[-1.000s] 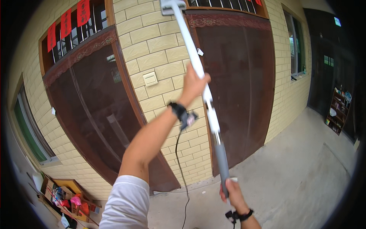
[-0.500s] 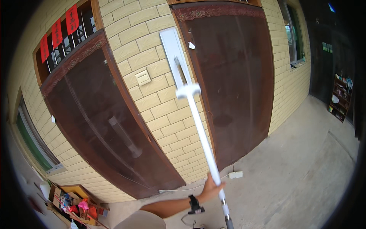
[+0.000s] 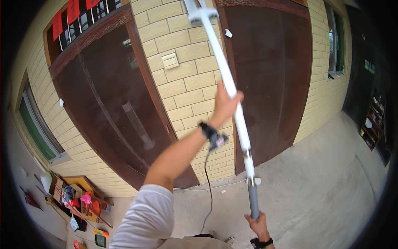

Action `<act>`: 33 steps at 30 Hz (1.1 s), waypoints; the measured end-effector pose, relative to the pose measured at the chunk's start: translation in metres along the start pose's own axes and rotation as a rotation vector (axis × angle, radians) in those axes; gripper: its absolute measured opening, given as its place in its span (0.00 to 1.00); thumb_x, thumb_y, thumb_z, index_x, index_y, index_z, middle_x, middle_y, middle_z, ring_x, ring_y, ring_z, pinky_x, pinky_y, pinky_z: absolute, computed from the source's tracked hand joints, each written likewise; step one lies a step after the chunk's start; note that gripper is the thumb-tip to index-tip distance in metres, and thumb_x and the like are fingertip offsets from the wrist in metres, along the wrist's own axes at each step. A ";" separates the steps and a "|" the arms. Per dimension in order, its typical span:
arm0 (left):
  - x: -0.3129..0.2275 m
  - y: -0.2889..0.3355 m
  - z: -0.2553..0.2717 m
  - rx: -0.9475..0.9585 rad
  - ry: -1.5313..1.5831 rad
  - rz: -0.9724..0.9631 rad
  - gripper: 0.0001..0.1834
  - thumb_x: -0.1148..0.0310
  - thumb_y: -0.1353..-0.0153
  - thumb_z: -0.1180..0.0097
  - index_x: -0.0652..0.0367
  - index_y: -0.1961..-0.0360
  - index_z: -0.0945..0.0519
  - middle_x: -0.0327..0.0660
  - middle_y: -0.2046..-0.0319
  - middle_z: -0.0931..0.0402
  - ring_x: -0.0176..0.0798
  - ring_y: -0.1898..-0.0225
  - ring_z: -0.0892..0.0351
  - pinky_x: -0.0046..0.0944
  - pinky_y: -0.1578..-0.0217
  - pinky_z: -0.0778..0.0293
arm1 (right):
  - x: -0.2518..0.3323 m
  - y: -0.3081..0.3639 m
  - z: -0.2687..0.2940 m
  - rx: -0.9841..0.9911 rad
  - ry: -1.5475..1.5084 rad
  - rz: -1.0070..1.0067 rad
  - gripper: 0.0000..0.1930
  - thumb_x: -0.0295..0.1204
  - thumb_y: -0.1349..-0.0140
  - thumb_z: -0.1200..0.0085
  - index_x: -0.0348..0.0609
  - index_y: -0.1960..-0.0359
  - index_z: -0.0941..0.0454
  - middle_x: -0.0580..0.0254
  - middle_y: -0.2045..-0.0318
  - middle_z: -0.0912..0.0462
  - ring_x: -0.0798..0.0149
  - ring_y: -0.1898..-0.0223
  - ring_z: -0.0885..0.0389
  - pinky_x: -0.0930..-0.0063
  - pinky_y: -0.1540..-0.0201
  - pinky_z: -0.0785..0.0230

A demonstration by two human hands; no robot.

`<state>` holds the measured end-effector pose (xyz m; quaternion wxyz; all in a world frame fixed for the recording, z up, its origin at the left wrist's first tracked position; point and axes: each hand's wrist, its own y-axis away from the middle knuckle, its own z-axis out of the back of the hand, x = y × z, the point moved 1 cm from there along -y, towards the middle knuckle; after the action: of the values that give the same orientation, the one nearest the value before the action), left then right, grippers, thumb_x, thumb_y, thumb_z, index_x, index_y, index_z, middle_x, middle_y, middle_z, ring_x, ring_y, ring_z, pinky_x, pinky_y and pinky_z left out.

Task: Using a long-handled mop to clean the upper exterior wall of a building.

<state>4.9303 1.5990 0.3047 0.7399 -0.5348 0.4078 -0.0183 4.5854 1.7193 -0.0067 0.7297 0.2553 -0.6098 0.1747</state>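
A long white pole [image 3: 232, 95] with a grey grip at its lower end rises steeply toward the top of the brick wall, and its flat white head [image 3: 202, 14] touches the wall near the top edge. My left hand [image 3: 226, 103] is wrapped around the pole about halfway up, arm stretched upward, a black wrist strap below it. My right hand [image 3: 259, 224] grips the grey lower end near the bottom edge.
Yellow brick wall [image 3: 186, 79] between two dark brown doors [image 3: 269, 74], with a light switch plate [image 3: 170, 60]. A black cable [image 3: 208, 186] hangs from my left wrist. A wooden crate of colourful items [image 3: 78, 199] sits lower left. A shelf [image 3: 373, 128] stands at the far right on a concrete floor.
The pole head has risen back up the wall. My left hand moved from low on the pole to halfway up, with the arm raised. My right hand is in view at the grey end.
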 end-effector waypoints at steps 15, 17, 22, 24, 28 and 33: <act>0.065 0.351 -0.028 0.243 -0.035 0.568 0.37 0.68 0.39 0.35 0.61 0.37 0.47 0.46 0.64 0.27 0.42 0.66 0.19 0.43 0.69 0.22 | -0.287 0.176 0.072 0.112 0.316 -0.442 0.19 0.39 0.47 0.27 0.33 0.73 0.19 0.61 0.83 0.22 0.65 0.81 0.28 0.58 0.78 0.35; 0.068 0.410 -0.036 0.292 -0.018 0.768 0.33 0.68 0.40 0.34 0.61 0.43 0.44 0.45 0.66 0.25 0.42 0.67 0.18 0.42 0.70 0.22 | -0.339 0.222 0.083 0.129 0.332 -0.554 0.20 0.41 0.47 0.27 0.34 0.71 0.18 0.61 0.83 0.22 0.65 0.80 0.28 0.61 0.78 0.35; 0.070 0.431 -0.047 0.344 0.340 1.134 0.22 0.73 0.40 0.35 0.65 0.52 0.34 0.47 0.69 0.20 0.41 0.69 0.16 0.40 0.67 0.19 | -0.389 0.301 0.100 0.107 0.360 -0.610 0.23 0.46 0.48 0.25 0.36 0.65 0.16 0.64 0.81 0.20 0.67 0.80 0.26 0.65 0.77 0.32; 0.070 0.428 -0.046 0.308 0.428 1.172 0.14 0.75 0.40 0.36 0.64 0.61 0.31 0.46 0.74 0.18 0.42 0.73 0.15 0.42 0.68 0.17 | -0.394 0.300 0.100 0.098 0.375 -0.628 0.24 0.46 0.49 0.25 0.35 0.64 0.16 0.61 0.79 0.18 0.65 0.78 0.24 0.65 0.75 0.30; 0.071 0.428 -0.041 0.310 0.375 1.178 0.13 0.76 0.40 0.36 0.65 0.62 0.30 0.46 0.72 0.18 0.41 0.73 0.15 0.41 0.70 0.18 | -0.399 0.290 0.087 0.070 0.445 -0.630 0.25 0.46 0.48 0.26 0.34 0.63 0.16 0.56 0.74 0.16 0.62 0.73 0.21 0.63 0.71 0.26; 0.072 0.402 -0.037 0.232 0.258 1.019 0.15 0.76 0.41 0.36 0.65 0.60 0.31 0.43 0.76 0.21 0.39 0.77 0.17 0.39 0.77 0.20 | -0.397 0.257 0.070 0.110 0.421 -0.559 0.24 0.44 0.47 0.27 0.33 0.64 0.18 0.57 0.76 0.18 0.62 0.75 0.23 0.61 0.72 0.29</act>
<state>4.7904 1.7084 -0.0647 0.6531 -0.1771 0.6986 0.2326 4.3061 1.9080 -0.3458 0.8442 0.4096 -0.3421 0.0498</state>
